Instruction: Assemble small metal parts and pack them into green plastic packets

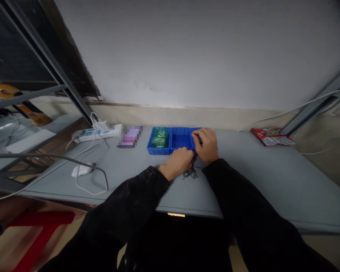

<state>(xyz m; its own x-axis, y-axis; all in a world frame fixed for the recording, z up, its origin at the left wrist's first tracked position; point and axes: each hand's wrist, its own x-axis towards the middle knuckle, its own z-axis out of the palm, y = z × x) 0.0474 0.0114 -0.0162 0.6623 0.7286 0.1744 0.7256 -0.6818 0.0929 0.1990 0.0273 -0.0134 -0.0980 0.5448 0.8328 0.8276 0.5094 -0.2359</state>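
Three blue bins stand side by side on the grey table. The left bin holds a green-and-clear plastic bag; a tiny piece lies in the middle bin. My right hand is at the right bin, fingers curled around a small black object. My left hand is closed just in front of the bins, touching or nearly touching my right; what it holds, if anything, is hidden. Several small dark metal pieces lie in a loose pile below my left hand.
A white power strip with cables and a blurred phone-like item lie left of the bins. Nearer is a white rounded object. A red packet lies at the back right. Metal frame posts rise at both sides.
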